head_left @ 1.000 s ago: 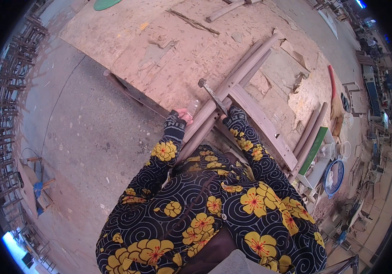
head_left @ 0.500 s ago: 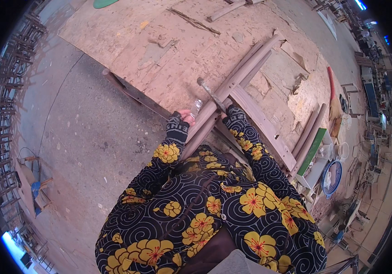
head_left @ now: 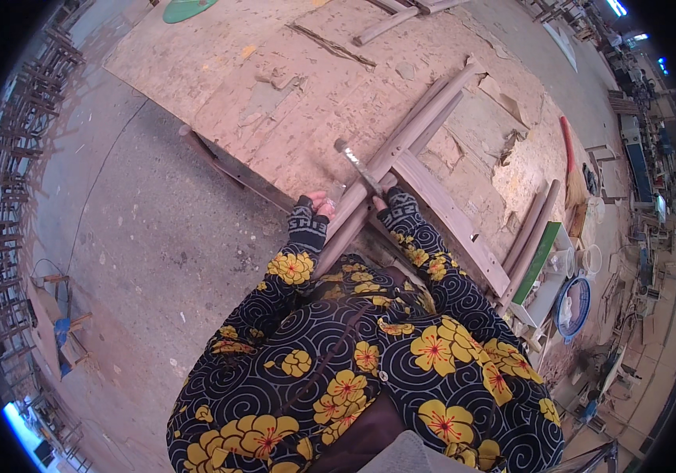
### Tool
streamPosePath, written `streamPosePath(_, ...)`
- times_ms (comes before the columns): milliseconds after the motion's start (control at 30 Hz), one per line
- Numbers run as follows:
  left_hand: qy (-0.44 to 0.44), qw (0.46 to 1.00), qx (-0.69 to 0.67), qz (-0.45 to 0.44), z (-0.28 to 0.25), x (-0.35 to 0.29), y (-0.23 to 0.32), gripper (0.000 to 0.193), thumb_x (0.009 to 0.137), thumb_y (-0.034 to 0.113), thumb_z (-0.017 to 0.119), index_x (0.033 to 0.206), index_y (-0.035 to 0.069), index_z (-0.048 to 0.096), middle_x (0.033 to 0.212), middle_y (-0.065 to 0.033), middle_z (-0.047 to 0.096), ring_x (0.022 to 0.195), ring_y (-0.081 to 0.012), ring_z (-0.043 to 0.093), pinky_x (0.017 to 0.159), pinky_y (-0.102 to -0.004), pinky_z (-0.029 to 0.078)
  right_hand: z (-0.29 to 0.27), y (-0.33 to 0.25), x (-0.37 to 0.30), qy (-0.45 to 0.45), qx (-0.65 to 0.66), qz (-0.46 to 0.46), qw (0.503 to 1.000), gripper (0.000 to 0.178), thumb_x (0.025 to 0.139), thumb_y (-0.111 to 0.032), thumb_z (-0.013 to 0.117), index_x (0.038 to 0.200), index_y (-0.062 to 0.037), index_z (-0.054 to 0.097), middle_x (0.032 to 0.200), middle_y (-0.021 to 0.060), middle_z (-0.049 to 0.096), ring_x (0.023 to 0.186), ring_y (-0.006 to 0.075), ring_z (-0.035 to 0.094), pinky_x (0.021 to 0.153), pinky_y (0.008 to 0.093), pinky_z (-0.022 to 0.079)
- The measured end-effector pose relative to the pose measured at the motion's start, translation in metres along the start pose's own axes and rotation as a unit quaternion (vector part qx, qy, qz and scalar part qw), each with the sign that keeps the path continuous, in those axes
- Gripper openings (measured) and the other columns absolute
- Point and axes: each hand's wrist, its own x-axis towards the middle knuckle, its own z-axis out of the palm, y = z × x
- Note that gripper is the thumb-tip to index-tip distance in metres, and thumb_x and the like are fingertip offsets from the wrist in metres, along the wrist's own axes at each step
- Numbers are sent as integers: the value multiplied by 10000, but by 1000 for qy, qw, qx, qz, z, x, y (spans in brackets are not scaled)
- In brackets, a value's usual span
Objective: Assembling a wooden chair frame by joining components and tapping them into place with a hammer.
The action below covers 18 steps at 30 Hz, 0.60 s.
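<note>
Head view: right fingers gripping metal hammer; left fingers, hold unclear, near rounded wooden rails.

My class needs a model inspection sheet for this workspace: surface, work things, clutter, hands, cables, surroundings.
Surface: broad, pale brown wooden worktop, scuffed, with torn patches.
Work things: brownish-grey wooden frame with round legs and a flat rail, lying on the worktop; grey metal hammer angled across a round leg.
Clutter: long, dark, thin strip on the worktop.
Hands: right hand grips the hammer; left hand is beside the frame's round legs, fingers bent, contents unclear.
Cables: thin dark line on the floor, cable or crack unclear.
Surroundings: stacked dark wooden furniture frames at left; round blue plastic basket at right.
</note>
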Motion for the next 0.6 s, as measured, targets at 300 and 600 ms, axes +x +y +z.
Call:
streamPosePath(300,56,998,-20,21,-6,-5,1,217,765,-19,503,967,-7,426,836,-104,524,704,-146,536,615,-250,500,-31,-10,-52,139,109,49,983,410,808,-198,488,1178,-40,409,976,151,566,870,233,553,748,320,422)
streamPosePath(600,75,994,-72,-28,-11,-12,3,225,796,27,513,1006,-50,487,864,-138,552,773,-191,568,683,-270,510,-23,4,-129,282,54,-119,950,508,759,40,497,1236,-76,368,888,187,559,803,285,556,660,293,427)
